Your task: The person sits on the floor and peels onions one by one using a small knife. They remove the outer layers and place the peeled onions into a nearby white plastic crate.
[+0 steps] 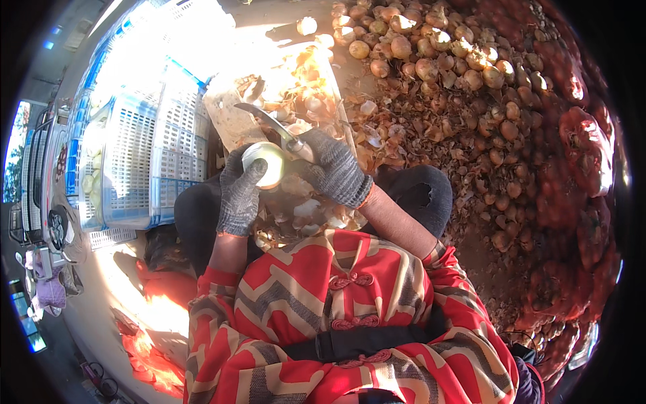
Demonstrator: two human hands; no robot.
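Note:
My left hand [241, 184], in a grey knit glove, holds a pale peeled onion [267, 165], its thumb lying across the near face. My right hand [333, 164], gloved alike, grips the handle of a knife with a curved blade [270, 120]. That blade points up and to the left, just above the onion. Both hands are close together over my lap. Onion skins and scraps [303, 207] lie between my knees. Beyond the hands stands a wooden board [232, 113] beside more skins, partly in glaring sunlight.
White and blue plastic crates [131, 151] stand at the left, one holding pale onions [92, 182]. A large heap of unpeeled onions [429, 65] spreads at the upper right, with red mesh sacks [585, 151] beyond. Red mesh [149, 353] lies at the lower left.

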